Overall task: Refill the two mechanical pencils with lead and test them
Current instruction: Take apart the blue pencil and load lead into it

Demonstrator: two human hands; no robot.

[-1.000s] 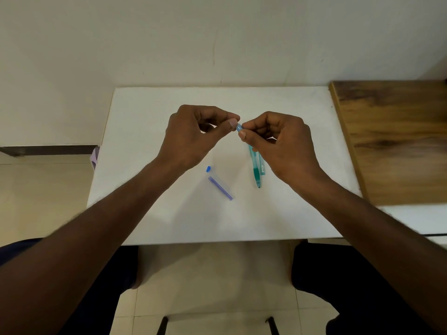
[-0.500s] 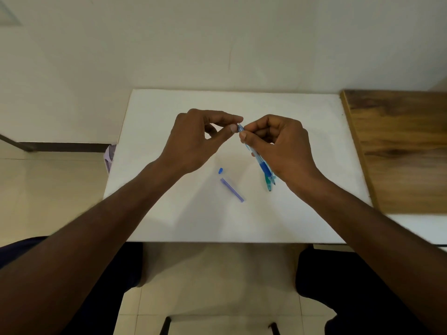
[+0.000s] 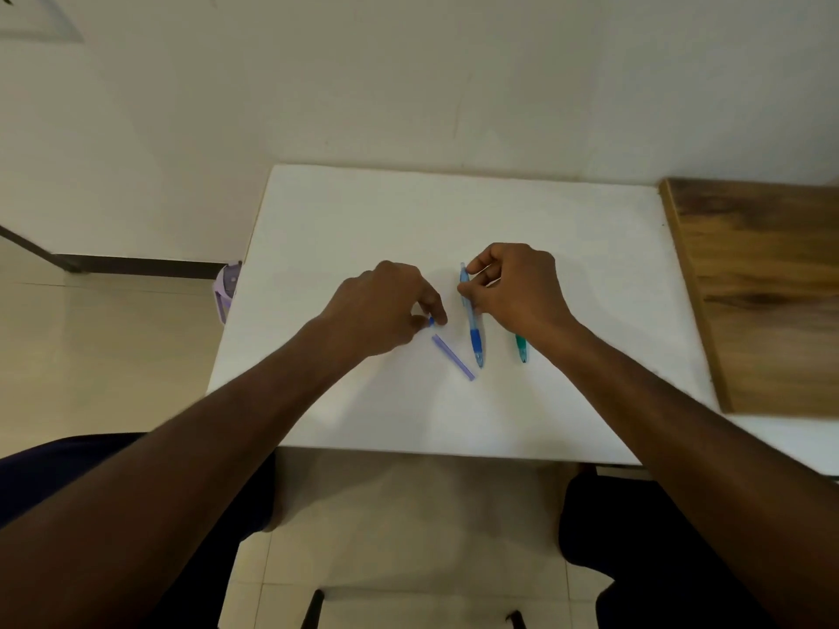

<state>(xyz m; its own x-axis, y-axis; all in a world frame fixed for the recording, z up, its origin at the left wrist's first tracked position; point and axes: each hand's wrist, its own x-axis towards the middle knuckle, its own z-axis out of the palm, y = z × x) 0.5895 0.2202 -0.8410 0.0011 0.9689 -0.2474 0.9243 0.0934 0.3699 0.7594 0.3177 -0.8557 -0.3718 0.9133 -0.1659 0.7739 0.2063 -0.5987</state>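
Note:
My right hand [image 3: 515,286] grips the blue mechanical pencil [image 3: 472,326] by its upper barrel, tip pointing toward me and low over the white table [image 3: 363,220]. The green mechanical pencil [image 3: 521,349] lies on the table under my right wrist, only its tip end showing. My left hand [image 3: 386,306] is down at the table, its thumb and fingers pinched around a small blue cap [image 3: 431,321]. Just beyond those fingers lies the thin purple lead tube [image 3: 453,357], angled toward the blue pencil's tip.
A wooden board [image 3: 762,292] adjoins the table's right side. A purple container [image 3: 225,288] sits on the floor at the table's left edge. The wall stands right behind the table. My knees and a chair base show below the near edge.
Both hands have come down from mid-air toward the table. My left hand moved down and left onto the small blue cap; my right hand lowered the blue pencil, which is apart from the green one.

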